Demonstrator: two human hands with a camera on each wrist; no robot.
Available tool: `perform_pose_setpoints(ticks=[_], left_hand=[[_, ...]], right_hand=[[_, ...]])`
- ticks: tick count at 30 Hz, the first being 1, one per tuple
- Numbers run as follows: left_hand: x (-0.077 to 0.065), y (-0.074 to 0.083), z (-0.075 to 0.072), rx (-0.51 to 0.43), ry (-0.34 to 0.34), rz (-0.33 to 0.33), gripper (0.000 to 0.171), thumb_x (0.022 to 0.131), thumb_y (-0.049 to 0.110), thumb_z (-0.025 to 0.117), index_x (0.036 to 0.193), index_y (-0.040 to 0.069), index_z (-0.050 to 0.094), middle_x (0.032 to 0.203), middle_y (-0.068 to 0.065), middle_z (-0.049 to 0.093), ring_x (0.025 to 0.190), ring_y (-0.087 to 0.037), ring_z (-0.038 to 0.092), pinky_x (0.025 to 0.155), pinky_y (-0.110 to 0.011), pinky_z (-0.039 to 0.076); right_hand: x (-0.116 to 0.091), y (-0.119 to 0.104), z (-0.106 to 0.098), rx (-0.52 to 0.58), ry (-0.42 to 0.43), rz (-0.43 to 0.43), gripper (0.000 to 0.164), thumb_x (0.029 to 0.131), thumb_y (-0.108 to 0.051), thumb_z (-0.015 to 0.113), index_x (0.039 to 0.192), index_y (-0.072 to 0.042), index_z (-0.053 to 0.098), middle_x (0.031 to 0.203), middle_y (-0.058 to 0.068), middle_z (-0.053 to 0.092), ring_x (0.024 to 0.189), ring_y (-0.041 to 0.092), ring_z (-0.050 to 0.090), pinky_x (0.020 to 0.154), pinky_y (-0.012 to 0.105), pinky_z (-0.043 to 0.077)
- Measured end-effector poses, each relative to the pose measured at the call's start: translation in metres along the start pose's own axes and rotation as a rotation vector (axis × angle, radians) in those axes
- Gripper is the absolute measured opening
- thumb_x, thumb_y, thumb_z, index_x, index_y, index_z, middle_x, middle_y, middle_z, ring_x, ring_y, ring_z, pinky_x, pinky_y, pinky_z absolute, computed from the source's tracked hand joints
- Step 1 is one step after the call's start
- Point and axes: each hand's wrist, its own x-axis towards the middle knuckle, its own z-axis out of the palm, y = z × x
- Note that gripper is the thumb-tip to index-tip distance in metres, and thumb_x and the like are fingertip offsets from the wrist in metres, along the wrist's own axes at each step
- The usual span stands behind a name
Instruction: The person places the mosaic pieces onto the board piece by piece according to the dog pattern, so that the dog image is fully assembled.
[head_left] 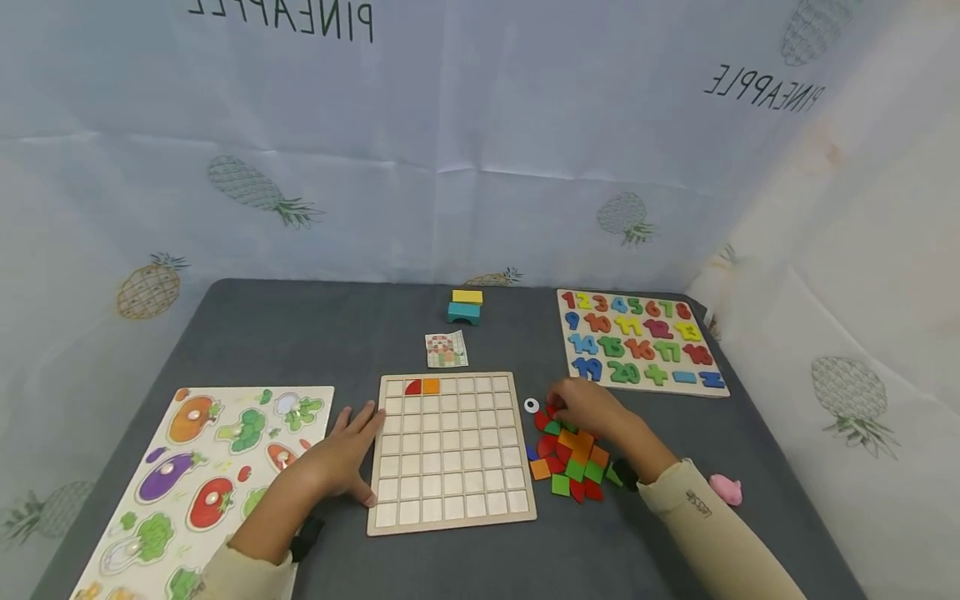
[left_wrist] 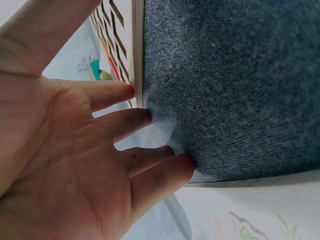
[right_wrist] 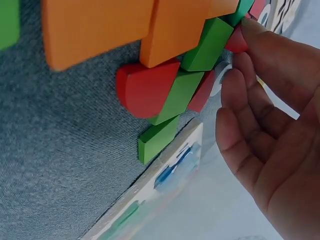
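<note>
A wooden grid board [head_left: 452, 450] lies mid-table, with a red quarter-round piece [head_left: 413, 387] and an orange square piece [head_left: 431, 386] in its top row. At its left edge, my left hand [head_left: 345, 458] spreads its fingers; in the left wrist view, a fingertip [left_wrist: 127, 92] touches the wooden rim [left_wrist: 136, 60]. My right hand [head_left: 588, 406] reaches over the far end of a pile of red, orange and green pieces [head_left: 576, 454]. The right wrist view has its thumb and forefinger pinching a red piece [right_wrist: 237, 41], beside a green piece [right_wrist: 207, 44].
A vegetable puzzle board [head_left: 247, 417] is at left and a number puzzle board [head_left: 637, 342] at back right. Behind the grid are a small pattern card [head_left: 446, 349], a teal block [head_left: 463, 312] and a yellow block [head_left: 467, 296]. A white ring [head_left: 532, 405] and pink toy [head_left: 726, 489] lie nearby.
</note>
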Motion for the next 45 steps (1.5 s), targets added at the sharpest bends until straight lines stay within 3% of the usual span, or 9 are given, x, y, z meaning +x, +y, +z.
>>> perform_pose_setpoints(ticks=[4, 8, 14, 20, 27, 38, 45], left_hand=[[-0.001, 0.004, -0.004, 0.01, 0.01, 0.001, 0.12, 0.046, 0.027, 0.088, 0.143, 0.005, 0.021, 0.15, -0.018, 0.011, 0.134, -0.046, 0.002, 0.085, -0.061, 0.035], [-0.003, 0.007, -0.006, 0.021, 0.014, 0.002, 0.119, 0.046, 0.026, 0.088, 0.143, 0.004, 0.022, 0.15, -0.019, 0.012, 0.134, -0.047, 0.003, 0.084, -0.061, 0.036], [-0.003, 0.007, -0.002, 0.016, 0.028, -0.003, 0.119, 0.046, 0.026, 0.089, 0.142, 0.003, 0.024, 0.149, -0.019, 0.014, 0.133, -0.047, 0.004, 0.087, -0.06, 0.035], [-0.002, 0.006, 0.005, 0.0, 0.041, -0.007, 0.119, 0.045, 0.027, 0.089, 0.142, 0.005, 0.025, 0.149, -0.017, 0.015, 0.134, -0.046, 0.005, 0.089, -0.058, 0.036], [0.001, 0.004, 0.006, -0.001, 0.044, -0.021, 0.12, 0.044, 0.027, 0.09, 0.143, 0.007, 0.025, 0.15, -0.015, 0.015, 0.135, -0.044, 0.005, 0.089, -0.058, 0.035], [0.002, 0.006, 0.006, 0.022, 0.042, -0.035, 0.12, 0.044, 0.027, 0.09, 0.143, 0.008, 0.025, 0.15, -0.014, 0.015, 0.135, -0.043, 0.006, 0.089, -0.059, 0.035], [-0.001, 0.006, 0.004, 0.018, 0.04, -0.047, 0.12, 0.044, 0.028, 0.09, 0.143, 0.007, 0.025, 0.15, -0.014, 0.015, 0.135, -0.043, 0.006, 0.088, -0.06, 0.036]], right_hand=[[0.002, 0.0, -0.001, 0.002, -0.007, 0.002, 0.009, 0.079, -0.016, 0.07, 0.077, -0.016, 0.061, 0.07, -0.007, 0.054, 0.057, 0.009, 0.048, 0.055, 0.025, 0.042], [0.009, -0.009, -0.01, 0.036, -0.005, -0.019, 0.008, 0.081, -0.013, 0.067, 0.077, -0.014, 0.06, 0.07, -0.006, 0.056, 0.056, 0.009, 0.049, 0.055, 0.025, 0.042], [0.039, -0.051, -0.013, 0.165, 0.068, -0.133, 0.002, 0.085, -0.013, 0.062, 0.087, -0.011, 0.063, 0.075, -0.005, 0.06, 0.064, 0.007, 0.053, 0.06, 0.025, 0.044], [0.074, -0.089, 0.002, 0.258, 0.048, -0.185, 0.008, 0.087, -0.013, 0.059, 0.095, -0.012, 0.06, 0.084, -0.004, 0.062, 0.072, 0.007, 0.057, 0.064, 0.024, 0.046], [0.094, -0.109, 0.013, 0.179, 0.049, -0.185, 0.004, 0.087, -0.013, 0.059, 0.091, -0.012, 0.057, 0.077, -0.003, 0.06, 0.06, 0.008, 0.053, 0.057, 0.024, 0.043], [0.095, -0.109, 0.021, 0.135, 0.104, -0.182, 0.005, 0.085, -0.015, 0.063, 0.09, -0.014, 0.065, 0.079, -0.007, 0.062, 0.069, 0.006, 0.055, 0.066, 0.023, 0.046], [0.09, -0.114, 0.022, -0.086, 0.129, -0.282, 0.006, 0.084, -0.016, 0.064, 0.086, -0.015, 0.069, 0.085, -0.005, 0.064, 0.078, 0.01, 0.057, 0.068, 0.022, 0.047]])
